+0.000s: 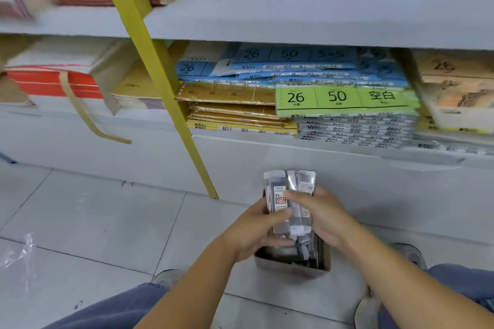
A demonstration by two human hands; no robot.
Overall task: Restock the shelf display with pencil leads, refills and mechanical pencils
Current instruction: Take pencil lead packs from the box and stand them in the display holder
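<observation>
- Nearest, at the bottom edge: knees [125, 307] in blue trousers, crouched over a pale tiled floor [93, 222].
- Between them, down on the tiles: a small open box [288, 269] with more dark packets inside.
- Just above the box: a fanned bunch of lead packets [280, 201], gripped low on the left by the left hand [254, 230], fingers curled behind and thumb across the front; pinched from the right by the right hand [324, 218], fingers laid over the faces.
- Probably light, thin and glossy: stiff lengthwise, yet apt to slide apart. Likely brittle inside, so not for bending or dropping.
- Best squeezed flat across the middle, with the clear tab ends left free.
- Beyond: a leaning yellow post [171, 104] and a shelf [267, 27] above stacked paper packs [344, 99]; no lead display in view.
</observation>
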